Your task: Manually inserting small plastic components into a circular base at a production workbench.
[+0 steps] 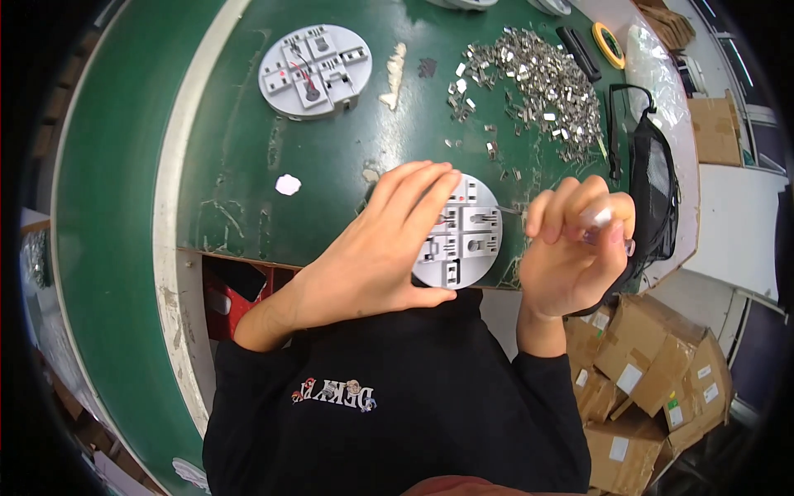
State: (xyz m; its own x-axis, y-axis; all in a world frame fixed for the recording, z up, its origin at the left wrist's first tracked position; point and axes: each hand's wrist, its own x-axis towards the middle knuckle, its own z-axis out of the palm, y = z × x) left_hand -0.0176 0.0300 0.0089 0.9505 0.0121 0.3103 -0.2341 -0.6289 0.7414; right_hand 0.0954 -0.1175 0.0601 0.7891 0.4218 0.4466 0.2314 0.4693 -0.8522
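My left hand point(376, 236) is curled around the left side of a round light-grey plastic housing point(490, 248), thumb at its near edge and fingers over its far edge. The housing lies at the table's front edge, its compartments facing up, with small metal clips in several of them. To its right, my right hand point(575, 240) is raised and closed around a small tool with a clear purplish handle point(597, 221). A thin shaft point(510, 210) shows between this hand and the housing's rim; its tip is hard to make out.
A similar housing point(316, 70) with red and black wires sits at the far left. Loose metal clips point(546, 87) are heaped at the far right, near a black bar point(579, 54), a yellow tape roll point(609, 45) and a black mesh bag point(653, 182). Cardboard boxes point(653, 364) stand below right.
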